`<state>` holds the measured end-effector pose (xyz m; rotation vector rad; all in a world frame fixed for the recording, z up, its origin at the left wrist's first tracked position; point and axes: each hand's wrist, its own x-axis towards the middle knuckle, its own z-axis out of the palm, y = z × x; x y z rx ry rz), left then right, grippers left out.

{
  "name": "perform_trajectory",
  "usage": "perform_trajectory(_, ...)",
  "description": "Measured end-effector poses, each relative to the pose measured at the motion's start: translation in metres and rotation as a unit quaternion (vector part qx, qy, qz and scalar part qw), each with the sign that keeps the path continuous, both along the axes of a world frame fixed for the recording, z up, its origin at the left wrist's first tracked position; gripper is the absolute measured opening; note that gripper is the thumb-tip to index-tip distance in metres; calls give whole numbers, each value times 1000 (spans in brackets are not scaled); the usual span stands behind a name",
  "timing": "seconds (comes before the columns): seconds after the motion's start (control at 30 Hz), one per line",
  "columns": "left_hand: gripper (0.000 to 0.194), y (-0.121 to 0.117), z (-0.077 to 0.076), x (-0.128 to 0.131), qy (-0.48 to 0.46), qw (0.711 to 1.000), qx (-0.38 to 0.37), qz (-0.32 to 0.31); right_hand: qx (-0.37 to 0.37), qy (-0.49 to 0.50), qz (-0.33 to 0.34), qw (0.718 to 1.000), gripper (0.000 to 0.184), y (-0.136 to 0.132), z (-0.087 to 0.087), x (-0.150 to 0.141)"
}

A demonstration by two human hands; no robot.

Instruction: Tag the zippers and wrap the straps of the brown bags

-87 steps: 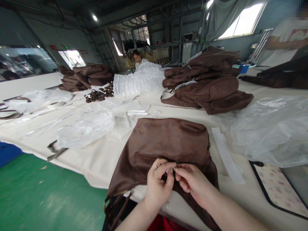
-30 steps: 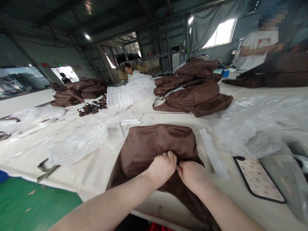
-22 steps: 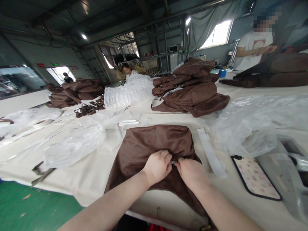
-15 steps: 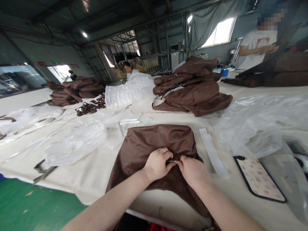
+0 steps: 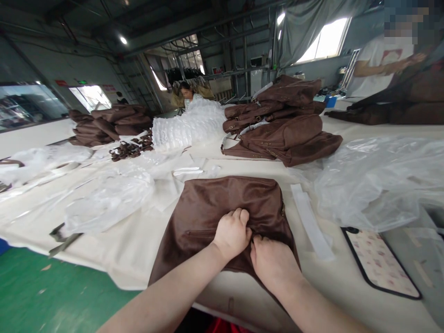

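A brown leather-look bag [image 5: 204, 203] lies flat on the cloth-covered table in front of me. A zip pocket [image 5: 199, 234] runs across its face. My left hand [image 5: 233, 233] is closed in a fist at the right part of this pocket, its thumb side toward the other hand. Close beside it, fingers curled down against the bag, is my right hand [image 5: 272, 259], also closed. Whatever the fingertips hold is hidden by the knuckles. Brass-coloured hardware shows on the bag's right edge.
A white strip [image 5: 312, 222] and a phone in a patterned case [image 5: 379, 261] lie to the right. Clear plastic bags [image 5: 111, 199] are spread on the left, more plastic [image 5: 371, 180] on the right. Brown bags [image 5: 280, 127] are piled behind. A person [image 5: 381, 69] stands at the far right.
My hands have turned and closed further; the small light-coloured piece between their fingertips is now out of sight. More of the pocket's zip shows left of my left hand.
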<state>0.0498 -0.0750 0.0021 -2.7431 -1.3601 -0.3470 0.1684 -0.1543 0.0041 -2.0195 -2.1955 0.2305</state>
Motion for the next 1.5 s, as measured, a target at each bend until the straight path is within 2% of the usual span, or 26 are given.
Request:
perform_trajectory(0.1,18,0,0,6,-3,1000,-8,28,5,2,-1,1000,27,0,1,0)
perform_trajectory(0.2,23,-8,14,2,1,999,-32,10,9,22,-1,1000,26,1,0,5)
perform_trajectory(0.27,37,-16,26,-11,-6,999,-45,-30,18,37,0,999,24,3,-1,10)
perform_trajectory(0.33,65,-22,33,-32,-15,999,-24,-41,45,54,6,998,19,5,-2,15)
perform_trajectory(0.43,104,-24,25,-68,-26,999,23,37,106,81,46,990,9,11,-5,17)
perform_trajectory(0.53,119,-18,1,-93,-33,998,7,58,145,64,106,982,9,15,-9,14)
perform_trajectory(0.63,122,-14,-14,-100,-45,998,-9,35,167,-16,136,976,13,18,-11,9)
perform_trajectory(0.87,121,-14,-12,-102,-86,996,-11,24,157,-215,241,933,15,25,1,-2)
perform_trajectory(1.07,119,-13,-17,-108,-95,995,3,20,120,-258,322,903,16,33,19,6)
perform_trajectory(1.23,115,-14,-17,-111,-94,995,-9,29,120,-266,337,895,20,26,25,21)
perform_trajectory(1.33,114,-14,-16,-112,-95,995,-11,30,128,-262,320,901,21,21,23,23)
perform_trajectory(1.4,115,-14,-16,-113,-99,995,-7,31,136,-227,287,921,20,20,18,22)
perform_trajectory(1.5,115,-13,-17,-112,-105,994,-7,33,177,-82,196,961,20,20,10,25)
